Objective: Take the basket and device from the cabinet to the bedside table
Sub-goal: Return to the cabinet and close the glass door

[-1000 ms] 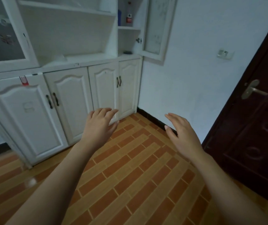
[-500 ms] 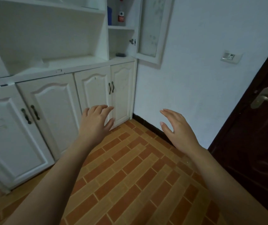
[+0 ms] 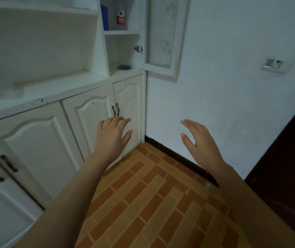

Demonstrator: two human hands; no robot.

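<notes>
The white cabinet (image 3: 82, 90) fills the left side. Its narrow right-hand upper compartment stands open, with the glass door (image 3: 161, 33) swung out to the right. A small dark device (image 3: 124, 66) lies on that compartment's lower shelf. No basket is in view. My left hand (image 3: 111, 138) is held out in front of the lower cabinet doors, fingers apart, holding nothing. My right hand (image 3: 200, 140) is raised before the white wall, also open with nothing in it. Both hands are well below the device.
On the upper shelf of the open compartment stand a blue container (image 3: 105, 17) and a bottle with a red label (image 3: 120, 17). A wall socket (image 3: 273, 65) sits on the right wall. A dark door (image 3: 289, 158) is at far right. Brick-pattern tiles (image 3: 152, 203) cover the floor.
The view has moved closer to the cabinet and swung right, so the open compartment looks larger. Both hands stay raised and open, now nearer the lower doors and wall.
</notes>
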